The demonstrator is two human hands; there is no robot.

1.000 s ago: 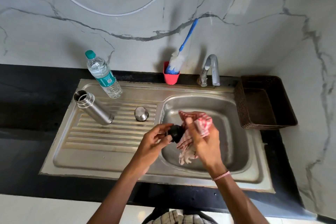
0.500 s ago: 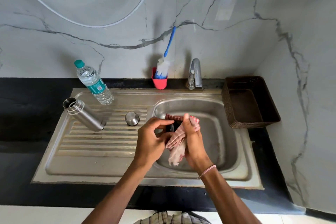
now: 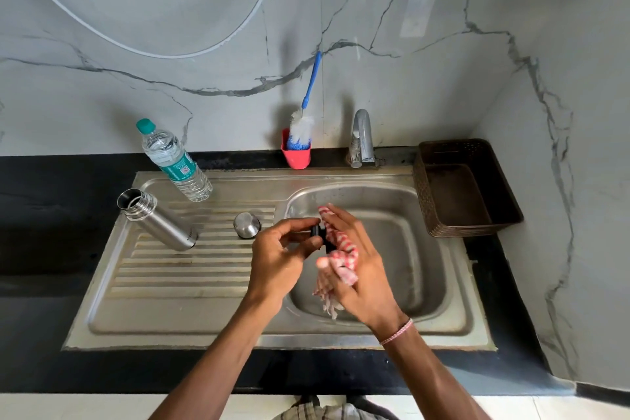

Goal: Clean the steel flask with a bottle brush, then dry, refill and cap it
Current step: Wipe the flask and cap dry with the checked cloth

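Grey-veined marble wall above black countertop.

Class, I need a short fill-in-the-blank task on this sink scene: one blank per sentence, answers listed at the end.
1. The steel flask stands on the draining board with its mouth ____.
2. The bottle brush stands in a ____ cup.
3. The right hand holds a red-and-white checked ____.
4. The water bottle wears a ____ cap.

Answers: open; red; cloth; green
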